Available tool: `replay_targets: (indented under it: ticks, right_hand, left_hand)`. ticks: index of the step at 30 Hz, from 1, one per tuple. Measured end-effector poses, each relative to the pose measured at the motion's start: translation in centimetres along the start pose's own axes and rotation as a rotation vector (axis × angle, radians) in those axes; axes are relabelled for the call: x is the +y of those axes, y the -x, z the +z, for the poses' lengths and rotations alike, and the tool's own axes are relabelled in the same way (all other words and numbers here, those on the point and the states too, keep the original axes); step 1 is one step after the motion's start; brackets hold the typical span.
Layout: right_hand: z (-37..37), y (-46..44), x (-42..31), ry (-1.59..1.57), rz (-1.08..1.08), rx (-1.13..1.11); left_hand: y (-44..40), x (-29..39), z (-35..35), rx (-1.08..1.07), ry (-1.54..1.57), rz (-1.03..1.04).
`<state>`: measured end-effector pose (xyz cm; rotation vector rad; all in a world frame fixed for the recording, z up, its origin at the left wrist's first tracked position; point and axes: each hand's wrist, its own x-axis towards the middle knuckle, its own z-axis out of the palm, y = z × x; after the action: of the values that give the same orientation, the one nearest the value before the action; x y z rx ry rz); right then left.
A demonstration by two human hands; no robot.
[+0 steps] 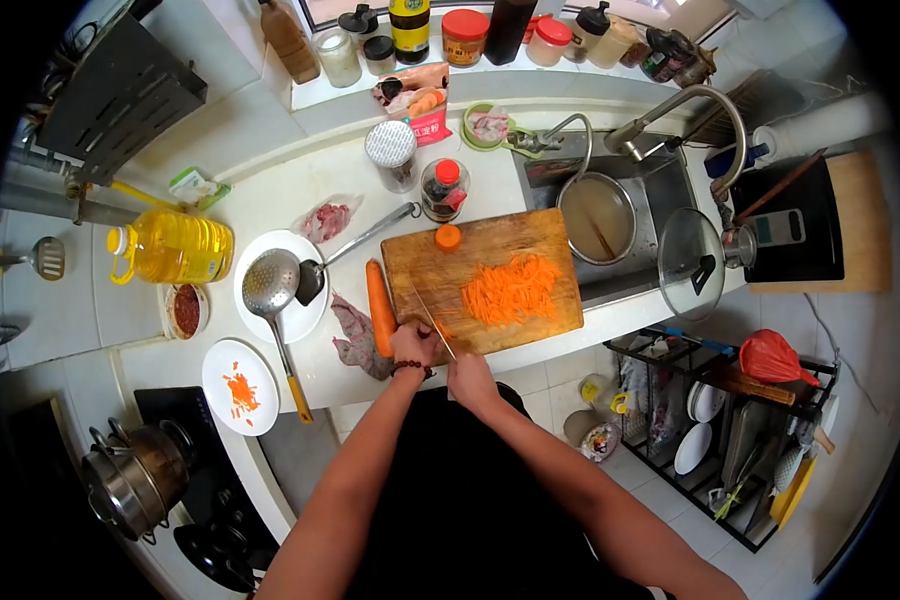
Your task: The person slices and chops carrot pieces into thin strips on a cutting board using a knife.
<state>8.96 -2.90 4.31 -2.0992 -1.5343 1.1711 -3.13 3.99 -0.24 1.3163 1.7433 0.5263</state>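
My right hand (473,381) grips a kitchen knife (432,318) at the near edge of the wooden cutting board (410,262), its blade angled away to the left. Close beside the blade, my left hand (413,344) has its fingers curled down at the board's near-left corner. A bit of orange carrot (445,331) shows between its fingertips and the blade; the rest is hidden. A heap of shredded carrot (513,290) lies on the board's right half, and a carrot stub (448,237) sits near its far edge. Along the board's left side rests a whole carrot (380,308).
Left of the board lie a crumpled grey cloth (358,338), a white plate (255,318) bearing a skimmer (271,279) and ladle, and another plate (266,405) with carrot bits. At right, a pot (625,225) stands in the sink (660,260). A glass lid (691,265) leans nearby.
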Motion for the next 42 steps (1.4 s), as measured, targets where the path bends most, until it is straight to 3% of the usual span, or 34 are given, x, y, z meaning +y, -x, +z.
replay_targets:
  ticks: [8, 14, 23, 25, 28, 42]
  right_hand:
    - [-0.3, -0.5, -0.4, 0.001, 0.021, -0.014]
    - [-0.8, 0.3, -0.4, -0.035, -0.012, -0.031]
    - [-0.2, -1.2, -1.0, -0.018, -0.011, 0.025]
    - [-0.4, -0.3, -0.8, -0.021, -0.002, 0.001]
    - [-0.8, 0.1, -0.8, -0.026, -0.005, -0.014]
    - [-0.1, -1.9, 0.3, -0.098, 0.032, 0.048]
  left_hand:
    - [-0.1, -0.5, 0.4, 0.023, -0.077, 0.076]
    - [0.2, 0.4, -0.1, -0.062, 0.117, -0.079]
    - [-0.5, -1.0, 0.3, 0.011, -0.091, 0.114]
    - [0.4, 1.1, -0.6, -0.035, -0.008, -0.044]
    - [0.2, 0.1, -0.2, -0.052, 0.136, -0.07]
    - [0.6, -0.2, 0.1, -0.031, 0.064, 0.017]
